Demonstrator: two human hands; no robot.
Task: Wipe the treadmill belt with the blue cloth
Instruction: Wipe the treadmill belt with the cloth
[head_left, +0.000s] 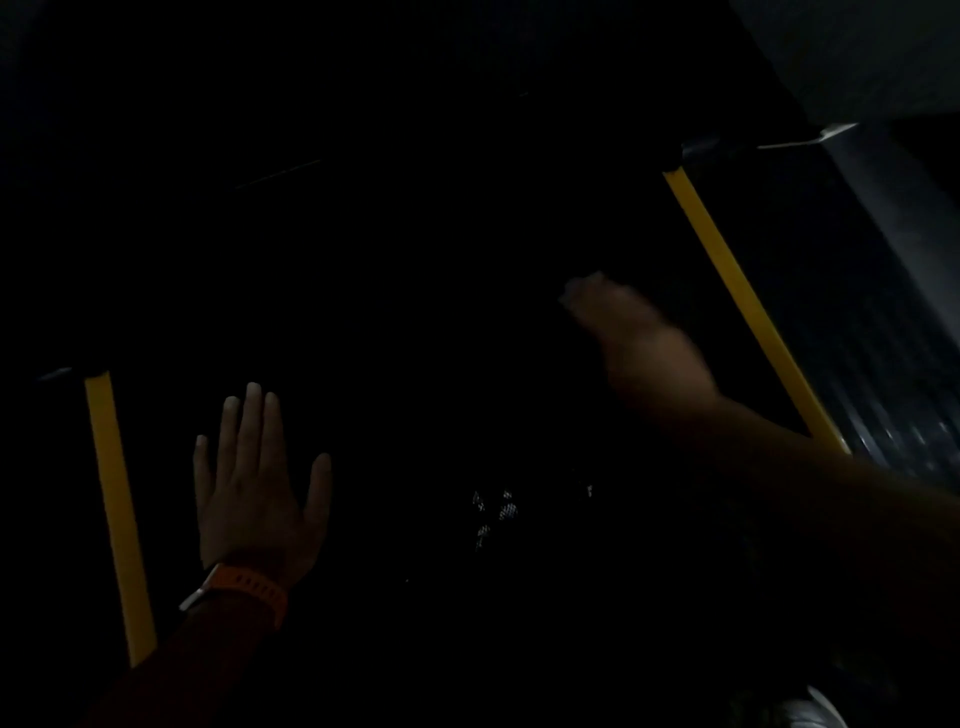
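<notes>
The view is very dark. The black treadmill belt (415, 312) fills the middle, between two yellow side strips. My left hand (257, 486) lies flat on the belt at the lower left, fingers straight and spread, with an orange watch on the wrist. My right hand (639, 338) reaches over the belt at the right and is blurred by motion; its fingers cannot be made out. The blue cloth does not show in the darkness.
A yellow strip (117, 514) edges the belt on the left and another yellow strip (748, 306) on the right. Beyond the right strip runs a grey ribbed side rail (883, 322). A pale surface (857, 52) fills the top right corner.
</notes>
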